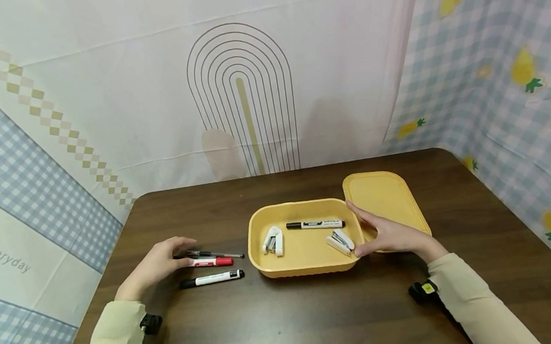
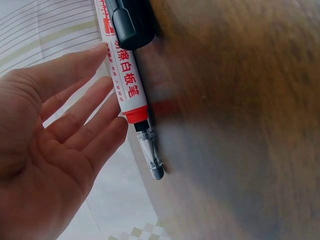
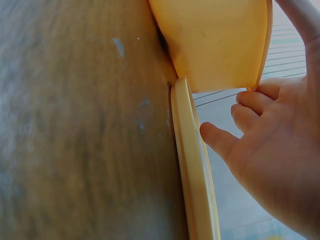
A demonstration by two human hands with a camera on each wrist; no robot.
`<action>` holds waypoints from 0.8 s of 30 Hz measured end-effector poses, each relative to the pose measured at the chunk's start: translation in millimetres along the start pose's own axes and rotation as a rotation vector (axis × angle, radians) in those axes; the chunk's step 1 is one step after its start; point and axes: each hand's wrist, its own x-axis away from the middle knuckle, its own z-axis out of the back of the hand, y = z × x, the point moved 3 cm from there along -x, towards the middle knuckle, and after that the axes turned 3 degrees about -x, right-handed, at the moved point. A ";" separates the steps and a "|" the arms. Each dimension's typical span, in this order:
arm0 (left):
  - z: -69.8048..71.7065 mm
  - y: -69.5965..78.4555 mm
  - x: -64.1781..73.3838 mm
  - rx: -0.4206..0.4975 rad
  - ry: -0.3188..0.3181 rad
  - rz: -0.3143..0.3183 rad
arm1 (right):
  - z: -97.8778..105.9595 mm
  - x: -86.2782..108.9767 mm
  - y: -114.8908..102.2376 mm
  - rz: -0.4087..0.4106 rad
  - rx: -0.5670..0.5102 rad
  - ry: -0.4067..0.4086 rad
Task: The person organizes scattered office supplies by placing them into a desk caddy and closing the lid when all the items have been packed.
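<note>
My left hand (image 1: 158,264) is at the left ends of a red-capped whiteboard marker (image 1: 209,262) and a thin black pen (image 1: 221,253). In the left wrist view its thumb and loosely bent fingers lie beside the red marker (image 2: 125,75); contact is unclear. A black-capped marker (image 1: 213,278) lies nearer. My right hand (image 1: 389,233) spans the right end of a yellow box (image 1: 309,270), thumb and fingers spread at its rim. Inside the box are a black-and-white marker (image 1: 315,225), a white stapler (image 1: 340,241) and another white stapler-like item (image 1: 273,242).
A yellow lid (image 1: 381,195) lies behind and right of the box, partly under my right hand. Everything rests on a dark wooden table (image 1: 269,325). Patterned cloth (image 1: 151,95) hangs behind it and along the sides.
</note>
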 end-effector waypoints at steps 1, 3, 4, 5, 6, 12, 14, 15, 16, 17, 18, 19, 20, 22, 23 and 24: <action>-0.1 0.2 -0.1 -0.003 -0.001 -0.005 | 0.1 0.0 -0.3 0.001 -0.004 0.000; -0.1 0.2 0.2 -0.008 -0.004 -0.009 | 0.2 0.0 -0.7 0.003 -0.012 -0.001; -0.2 0.0 0.2 -0.011 -0.007 -0.010 | 0.2 -0.1 -0.9 0.004 -0.017 -0.002; -0.3 -0.2 0.3 -0.013 -0.009 -0.010 | 0.2 0.0 -1.0 0.005 -0.021 -0.003; -0.4 -0.5 0.4 -0.015 -0.011 -0.009 | 0.2 0.0 -1.3 0.005 -0.024 -0.002; -0.7 -0.9 0.7 -0.010 -0.022 -0.005 | 0.6 0.6 -0.6 0.001 -0.034 0.002; -1.0 -1.2 0.7 -0.005 -0.028 -0.001 | 0.6 0.2 0.4 0.003 -0.036 0.004; -1.1 -1.3 0.8 -0.004 -0.032 0.000 | 0.6 0.1 0.7 0.003 -0.038 0.005; -1.3 -1.6 0.9 -0.004 -0.034 0.006 | 0.5 0.0 1.1 0.003 -0.038 0.007; -1.9 -2.2 1.0 -0.005 -0.035 0.014 | 0.3 -0.1 1.4 0.002 -0.039 0.007; -2.0 -2.4 1.2 -0.007 -0.037 0.017 | 0.2 -0.2 1.7 0.002 -0.038 0.008; -1.9 -2.5 1.5 -0.006 -0.041 0.014 | 0.0 -0.3 2.1 0.002 -0.038 0.007; -2.0 -2.7 1.7 -0.008 -0.043 0.013 | -0.1 -0.3 2.0 0.003 -0.039 0.007; -1.7 -2.8 2.4 -0.005 -0.046 0.012 | -0.6 -0.4 2.1 0.005 -0.041 0.004; -1.3 -2.7 2.8 -0.001 -0.048 0.008 | -0.8 -0.4 1.9 0.007 -0.042 0.004; -0.9 -2.6 3.2 0.003 -0.050 0.003 | -1.0 -0.4 2.0 0.010 -0.041 0.003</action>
